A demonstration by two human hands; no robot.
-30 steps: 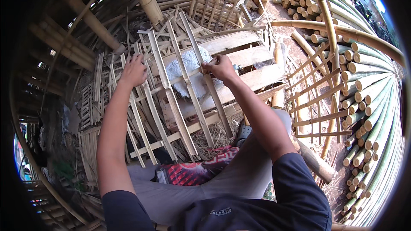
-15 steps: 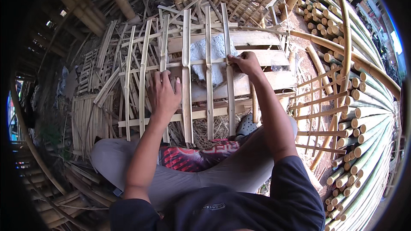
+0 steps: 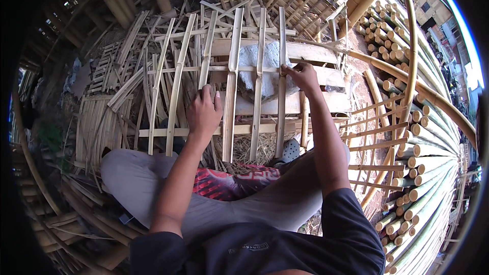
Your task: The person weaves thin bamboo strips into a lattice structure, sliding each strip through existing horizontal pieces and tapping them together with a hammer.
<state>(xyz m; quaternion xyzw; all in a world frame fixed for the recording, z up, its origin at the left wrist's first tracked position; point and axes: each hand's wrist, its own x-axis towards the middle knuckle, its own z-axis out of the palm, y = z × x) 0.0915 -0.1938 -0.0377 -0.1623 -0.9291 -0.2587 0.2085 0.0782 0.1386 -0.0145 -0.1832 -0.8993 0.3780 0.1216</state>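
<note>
A flat lattice frame of pale split-bamboo slats (image 3: 230,79), made of several long upright strips crossed by thinner horizontal strips, lies in front of the seated person, resting on a low platform of light wooden planks (image 3: 310,53) at its far end and reaching toward the person's grey-trousered knees (image 3: 133,173) at its near end. The left hand (image 3: 204,114) lies palm down on the near middle of the frame, its fingers (image 3: 206,93) held loosely together and pointing away, the tips touching one upright slat just left of the widest central slat. The right hand (image 3: 304,76) sits farther out, toward the frame's right edge, its fingers (image 3: 288,70) pressed together in a pinch on the upper horizontal strip where it crosses the rightmost upright slat. A crumpled whitish plastic sheet (image 3: 270,56) shows through the gaps under the frame, between the two hands and beyond them. A red patterned cloth (image 3: 224,183) lies between the knees. A stack of round bamboo poles with cut ends (image 3: 423,153) fills the right side, and loose bamboo strips (image 3: 102,122) cover the floor on the left.
</note>
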